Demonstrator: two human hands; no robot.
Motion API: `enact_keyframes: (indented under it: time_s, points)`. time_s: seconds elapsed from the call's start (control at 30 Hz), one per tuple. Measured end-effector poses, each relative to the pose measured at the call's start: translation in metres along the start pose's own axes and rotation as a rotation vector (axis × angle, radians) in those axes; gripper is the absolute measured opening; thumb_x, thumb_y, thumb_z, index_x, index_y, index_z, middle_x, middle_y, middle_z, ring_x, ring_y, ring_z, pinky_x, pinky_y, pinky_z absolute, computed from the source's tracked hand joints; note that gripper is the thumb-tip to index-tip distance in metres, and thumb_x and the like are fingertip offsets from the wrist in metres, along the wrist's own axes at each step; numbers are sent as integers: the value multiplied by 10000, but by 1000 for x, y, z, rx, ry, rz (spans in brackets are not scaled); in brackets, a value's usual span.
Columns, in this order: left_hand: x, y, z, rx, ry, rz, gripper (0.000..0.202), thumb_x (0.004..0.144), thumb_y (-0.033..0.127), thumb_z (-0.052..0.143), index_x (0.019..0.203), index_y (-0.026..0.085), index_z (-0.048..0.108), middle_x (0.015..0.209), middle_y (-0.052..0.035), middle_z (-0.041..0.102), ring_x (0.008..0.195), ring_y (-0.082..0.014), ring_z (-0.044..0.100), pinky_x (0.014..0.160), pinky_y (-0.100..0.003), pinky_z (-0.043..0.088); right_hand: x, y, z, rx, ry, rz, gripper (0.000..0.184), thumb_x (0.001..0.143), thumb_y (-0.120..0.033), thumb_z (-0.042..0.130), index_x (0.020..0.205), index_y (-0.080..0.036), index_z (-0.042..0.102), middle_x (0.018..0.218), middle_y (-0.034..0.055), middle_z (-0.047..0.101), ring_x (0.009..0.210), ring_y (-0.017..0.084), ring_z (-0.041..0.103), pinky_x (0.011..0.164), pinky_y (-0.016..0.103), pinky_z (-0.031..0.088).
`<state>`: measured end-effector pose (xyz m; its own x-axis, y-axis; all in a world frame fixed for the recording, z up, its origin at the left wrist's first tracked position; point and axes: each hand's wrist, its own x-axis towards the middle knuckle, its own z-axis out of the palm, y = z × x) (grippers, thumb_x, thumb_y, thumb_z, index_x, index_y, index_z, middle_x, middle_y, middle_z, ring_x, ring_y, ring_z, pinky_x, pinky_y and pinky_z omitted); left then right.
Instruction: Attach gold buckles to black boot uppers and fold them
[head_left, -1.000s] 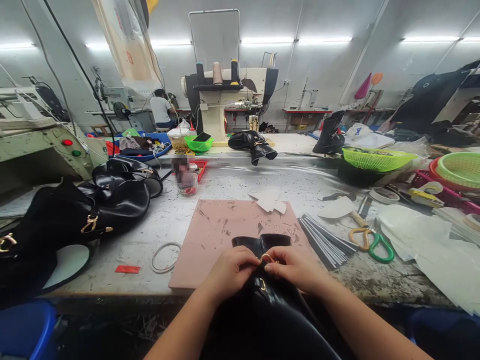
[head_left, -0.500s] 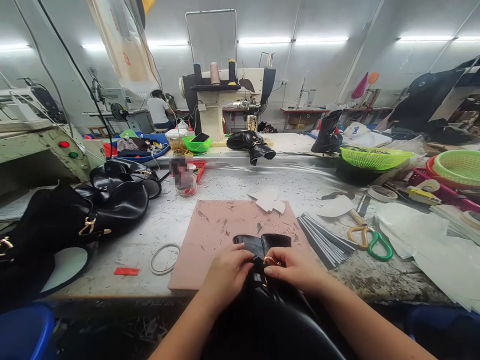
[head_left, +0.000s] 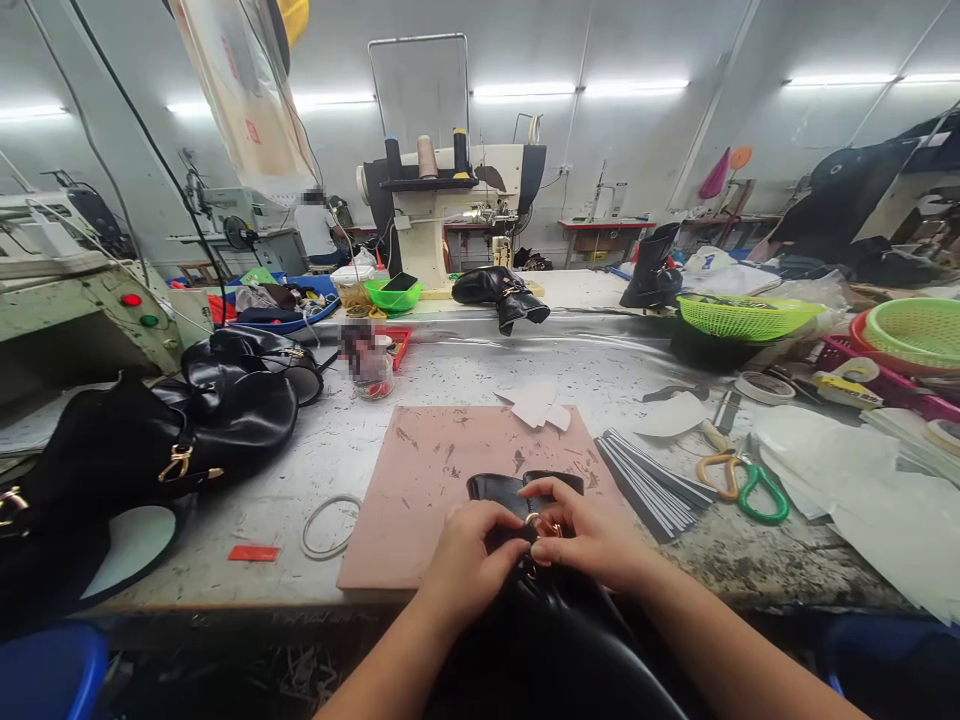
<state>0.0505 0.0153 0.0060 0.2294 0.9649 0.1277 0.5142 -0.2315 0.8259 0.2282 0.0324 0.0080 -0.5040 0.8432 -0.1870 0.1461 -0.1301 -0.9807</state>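
A black leather boot upper (head_left: 501, 490) lies across the near edge of a pink cutting mat (head_left: 442, 460) and hangs down toward my lap. My left hand (head_left: 472, 560) grips the black leather with curled fingers. My right hand (head_left: 589, 540) pinches a small gold ring buckle (head_left: 541, 524) against the leather, index finger stretched over it. The two hands touch at the buckle.
Black boots with gold buckles (head_left: 180, 440) are piled at the left. Scissors (head_left: 739, 480), a fan of dark strips (head_left: 652, 485) and white cut pieces (head_left: 847, 480) lie at the right. A sewing machine (head_left: 450, 205), green baskets (head_left: 746, 315) and more boots stand behind. A person sits far back left.
The view has tilted slightly. My hands have shifted a little up onto the leather, and my right index finger now reaches over the gold buckle.
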Motion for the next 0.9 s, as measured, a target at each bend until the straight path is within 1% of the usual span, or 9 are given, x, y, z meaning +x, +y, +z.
enact_keyframes:
  time_s: [0.07, 0.2, 0.27, 0.37, 0.47, 0.63, 0.7, 0.83, 0.9]
  points:
    - [3, 2, 0, -96, -29, -90, 105, 704, 198, 597, 806, 198, 623, 835, -19, 655, 831, -200, 575, 766, -326, 432, -2, 1, 0, -130, 39, -69, 434, 656, -194, 615, 1038, -231, 412, 686, -62, 487, 659, 137, 505, 653, 281, 410]
    - [9, 4, -5, -286, -113, -208, 88, 669, 210, 603, 748, 176, 589, 739, 4, 626, 725, -162, 574, 666, -270, 457, -7, -2, -3, -456, 180, -254, 196, 684, -183, 626, 800, -218, 472, 903, 17, 526, 868, 187, 503, 795, 333, 394]
    - [10, 4, -7, -313, -128, -243, 97, 640, 194, 616, 725, 165, 578, 712, 4, 611, 708, -157, 567, 642, -261, 458, -9, -4, -4, -550, 146, -286, 121, 724, -217, 624, 759, -210, 508, 918, 31, 539, 873, 193, 512, 804, 343, 391]
    - [10, 5, -9, -335, -161, -262, 128, 632, 172, 611, 758, 157, 594, 758, -11, 625, 749, -163, 575, 663, -263, 462, -11, -6, -5, -625, 99, -295, 19, 800, -225, 550, 804, -211, 562, 857, 31, 579, 822, 184, 537, 777, 340, 396]
    - [9, 5, -10, -301, -224, -247, 156, 641, 181, 610, 795, 159, 619, 795, -17, 632, 785, -171, 575, 692, -268, 456, -12, -9, -4, -710, 107, -279, 61, 812, -184, 523, 796, -207, 577, 799, 20, 619, 773, 176, 545, 763, 341, 386]
    - [11, 1, -15, -262, -274, -185, 79, 635, 153, 591, 709, 177, 601, 732, 10, 594, 732, -153, 554, 633, -243, 441, -12, -8, -1, -846, 136, -297, 86, 782, -128, 560, 748, -205, 578, 766, 8, 624, 763, 180, 539, 758, 349, 371]
    - [11, 0, -15, -269, -263, -189, 57, 631, 149, 591, 682, 177, 590, 700, 13, 582, 718, -150, 545, 629, -241, 437, -11, -5, 0, -871, 155, -333, 81, 784, -133, 562, 749, -204, 581, 767, 11, 624, 769, 185, 545, 762, 359, 372]
    - [13, 1, -9, -340, -189, -238, 66, 621, 163, 609, 672, 160, 568, 685, 5, 570, 678, -140, 525, 604, -237, 424, -12, 0, 0, -857, 210, -421, 98, 793, -162, 521, 826, -207, 600, 896, 51, 610, 854, 205, 547, 773, 369, 396]
    - [12, 2, -6, -367, -155, -245, 73, 623, 174, 610, 668, 158, 555, 674, 7, 564, 664, -137, 521, 599, -238, 423, -14, 0, 0, -843, 280, -454, 90, 778, -181, 511, 822, -202, 587, 905, 68, 586, 850, 210, 540, 752, 357, 417]
